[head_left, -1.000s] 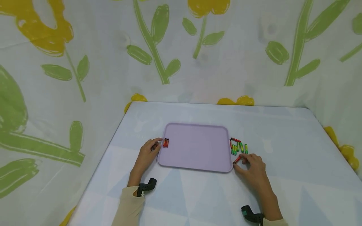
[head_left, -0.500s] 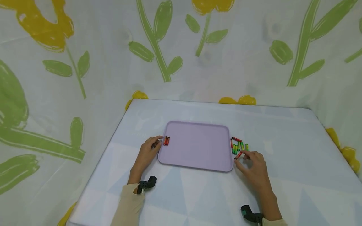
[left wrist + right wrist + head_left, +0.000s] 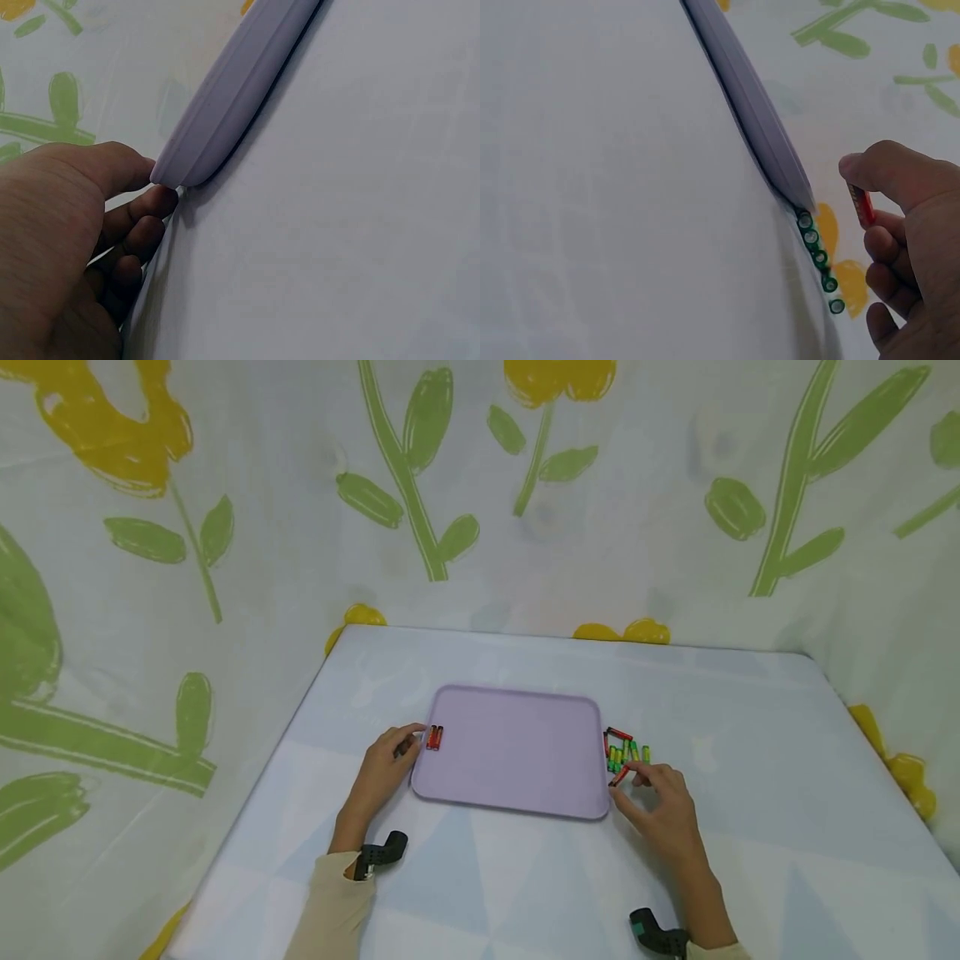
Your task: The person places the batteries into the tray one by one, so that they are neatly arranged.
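A shallow lilac tray (image 3: 510, 752) lies on the table. My left hand (image 3: 386, 768) holds its left edge, thumb (image 3: 124, 166) at the rim and curled fingers close under it. Two red batteries (image 3: 434, 737) lie side by side inside the tray, near that hand. Beside the tray's right edge, my right hand (image 3: 663, 806) pinches a red battery (image 3: 861, 204) between thumb and index finger, slanted and held up off the table in the right wrist view. Just behind it, several green batteries (image 3: 634, 752) and two red batteries (image 3: 619, 733) lie by the tray's right side.
The table (image 3: 495, 877) has a pale cloth with light blue triangles. A curtain (image 3: 637, 543) with yellow flowers and green leaves hangs behind and to the left. Black wrist cameras (image 3: 381, 853) sit on both forearms.
The right hand has shifted slightly forward with the red battery, lifting it a little. The left hand stays at the tray's edge; the head view has tilted slightly.
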Demonstrator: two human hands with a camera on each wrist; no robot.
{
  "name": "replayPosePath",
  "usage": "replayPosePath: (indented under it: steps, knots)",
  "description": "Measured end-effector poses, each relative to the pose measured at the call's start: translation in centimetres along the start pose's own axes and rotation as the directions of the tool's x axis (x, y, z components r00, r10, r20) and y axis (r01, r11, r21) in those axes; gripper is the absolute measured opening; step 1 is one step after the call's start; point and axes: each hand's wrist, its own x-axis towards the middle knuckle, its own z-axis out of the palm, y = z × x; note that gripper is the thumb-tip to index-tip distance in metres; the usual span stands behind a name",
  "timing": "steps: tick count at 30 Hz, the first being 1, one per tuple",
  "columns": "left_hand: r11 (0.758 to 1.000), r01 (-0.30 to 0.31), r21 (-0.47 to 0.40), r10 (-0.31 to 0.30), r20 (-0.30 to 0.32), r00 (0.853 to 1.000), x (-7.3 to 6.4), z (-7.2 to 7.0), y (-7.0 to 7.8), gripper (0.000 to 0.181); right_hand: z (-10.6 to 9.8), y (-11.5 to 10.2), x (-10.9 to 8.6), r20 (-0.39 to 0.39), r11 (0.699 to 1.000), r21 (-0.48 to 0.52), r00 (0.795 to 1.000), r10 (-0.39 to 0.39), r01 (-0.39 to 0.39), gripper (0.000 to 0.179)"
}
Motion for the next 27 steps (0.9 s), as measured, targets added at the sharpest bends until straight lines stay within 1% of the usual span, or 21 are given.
replayPosePath:
  steps: [4, 9, 11, 14, 17, 20, 23, 27]
  knots:
    - [1.000, -0.011, -0.009, 0.011, -0.015, 1.000, 0.2, -0.3, 0.2, 0.031, 0.0, -0.7, 0.6, 0.008, 0.999, 0.004, 0.999, -0.044, 0.044, 0.044]
    - [1.000, -0.014, -0.026, 0.013, -0.005, 1.000, 0.2, -0.6, 0.8, 0.032, 0.2, -1.9, 1.3, 0.063, 0.997, 0.015, 0.995, -0.079, 0.078, 0.043]
    - [1.000, -0.006, -0.031, 0.006, -0.002, 1.000, 0.2, -0.6, 1.0, 0.032, 0.4, -2.4, 1.7, 0.084, 0.994, 0.020, 0.990, -0.109, 0.107, 0.043]
    - [1.000, 0.005, -0.031, -0.005, -0.008, 1.000, 0.3, -0.6, 1.1, 0.031, 0.8, -3.0, 2.6, 0.112, 0.985, 0.029, 0.979, -0.172, 0.170, 0.044]
    - [0.999, 0.008, -0.047, -0.009, -0.018, 1.000, 0.6, -0.5, 1.2, 0.030, 1.4, -3.5, 3.7, 0.139, 0.969, 0.042, 0.959, -0.245, 0.242, 0.044]
    - [0.999, 0.000, -0.053, -0.001, -0.023, 1.000, 0.9, -0.3, 1.4, 0.030, 2.0, -3.8, 4.6, 0.179, 0.955, 0.059, 0.938, -0.296, 0.290, 0.043]
    - [0.998, -0.002, -0.055, 0.001, -0.015, 1.000, 1.1, 0.0, 1.6, 0.030, 2.6, -4.1, 5.2, 0.225, 0.951, 0.066, 0.924, -0.309, 0.302, 0.041]
    - [0.998, 0.026, -0.051, -0.026, -0.005, 1.000, 1.2, 0.2, 1.9, 0.030, 3.5, -4.6, 5.8, 0.272, 0.955, 0.066, 0.915, -0.298, 0.291, 0.039]
